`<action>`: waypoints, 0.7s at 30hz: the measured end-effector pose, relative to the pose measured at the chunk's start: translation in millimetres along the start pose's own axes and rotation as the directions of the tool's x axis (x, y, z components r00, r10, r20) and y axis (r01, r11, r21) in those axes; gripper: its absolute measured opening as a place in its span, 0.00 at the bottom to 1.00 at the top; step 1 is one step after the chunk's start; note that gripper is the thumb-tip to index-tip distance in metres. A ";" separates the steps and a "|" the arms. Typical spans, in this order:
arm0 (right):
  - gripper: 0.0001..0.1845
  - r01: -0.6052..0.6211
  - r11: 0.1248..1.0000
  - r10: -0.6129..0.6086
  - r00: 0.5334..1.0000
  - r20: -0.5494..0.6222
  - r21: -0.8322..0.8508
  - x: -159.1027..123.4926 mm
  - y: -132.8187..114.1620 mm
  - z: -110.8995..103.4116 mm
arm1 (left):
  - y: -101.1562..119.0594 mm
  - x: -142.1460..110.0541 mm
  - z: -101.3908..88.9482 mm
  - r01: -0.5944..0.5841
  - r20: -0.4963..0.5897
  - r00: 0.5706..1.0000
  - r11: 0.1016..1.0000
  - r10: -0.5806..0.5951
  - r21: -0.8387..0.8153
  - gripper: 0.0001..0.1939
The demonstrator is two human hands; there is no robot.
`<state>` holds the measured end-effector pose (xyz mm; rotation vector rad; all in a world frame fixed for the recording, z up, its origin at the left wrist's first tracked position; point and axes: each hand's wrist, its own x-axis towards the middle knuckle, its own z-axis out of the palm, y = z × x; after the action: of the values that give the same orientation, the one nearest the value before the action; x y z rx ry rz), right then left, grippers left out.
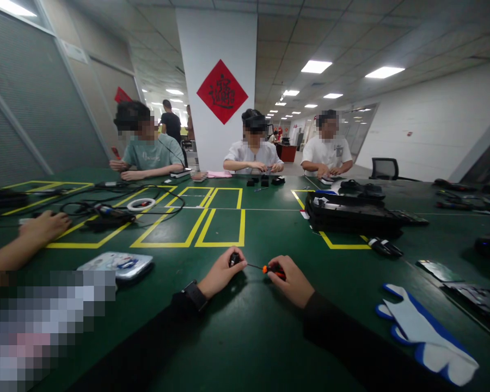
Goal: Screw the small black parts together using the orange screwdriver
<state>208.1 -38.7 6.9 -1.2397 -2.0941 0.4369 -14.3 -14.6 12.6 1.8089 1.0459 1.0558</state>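
Over the green table (249, 348), my right hand (294, 282) is closed around the black and orange handle of a screwdriver (266, 269). Its thin shaft points left, toward my left hand (220, 273). Between the thumb and fingers of that hand is a small black part (234, 259), mostly covered, so its kind does not show. The screwdriver's tip comes up to this part; whether it touches is too small to tell. Both hands are close together, a little above the tabletop.
A white and blue glove (428, 335) lies at the right, below a black case (347, 212). Left are a patterned box (120, 265), tangled black cables (110, 209) and a neighbour's hand (49, 226). Several people sit across the table. Yellow tape (220, 244) marks rectangles.
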 end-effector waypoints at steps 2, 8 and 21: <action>0.06 0.016 1.000 -0.016 1.000 0.004 -0.019 0.8 -0.7 -0.7 | 0.3 -0.2 0.1 -0.002 0.000 1.000 1.000 0.002 -0.004 0.09; 0.05 0.040 0.999 -0.039 0.999 0.032 -0.018 1.0 -0.5 -1.7 | -1.6 -1.0 0.7 -0.012 0.017 1.000 0.999 0.013 -0.032 0.09; 0.06 0.025 0.999 -0.025 1.000 -0.005 0.040 0.8 4.5 1.8 | -1.0 -0.9 3.1 -0.035 0.009 0.999 0.997 0.035 0.074 0.09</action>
<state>209.6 -35.7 3.2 -1.1899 -2.0851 0.4625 -12.0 -15.7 10.3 1.8951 1.0645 1.0426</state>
